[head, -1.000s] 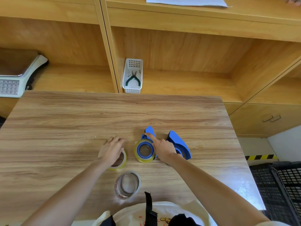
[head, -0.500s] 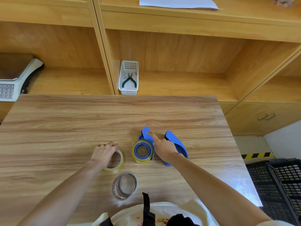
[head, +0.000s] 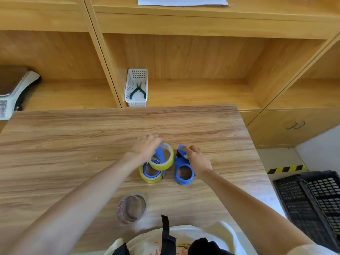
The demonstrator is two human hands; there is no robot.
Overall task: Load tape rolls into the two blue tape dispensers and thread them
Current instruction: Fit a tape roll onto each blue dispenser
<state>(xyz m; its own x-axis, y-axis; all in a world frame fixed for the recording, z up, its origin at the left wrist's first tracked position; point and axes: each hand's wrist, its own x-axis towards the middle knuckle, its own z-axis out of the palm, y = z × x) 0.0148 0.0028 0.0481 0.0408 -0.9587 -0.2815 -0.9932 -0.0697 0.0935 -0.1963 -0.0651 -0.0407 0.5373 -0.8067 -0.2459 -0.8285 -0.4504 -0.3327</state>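
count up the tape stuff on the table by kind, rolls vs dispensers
yellow tape rolls: 2, one on the loaded blue dispenser, one in the left hand at
clear tape roll: 1
blue dispensers: 2, the second, empty one under the right hand
total: 5

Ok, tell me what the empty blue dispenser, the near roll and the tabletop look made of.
Empty blue dispenser: likely moulded plastic, uniform blue with a slight sheen. Near roll: apparently clear glossy tape film; the table grain shows through. Tabletop: wood-grain surface, smooth; possibly laminate, cannot tell.
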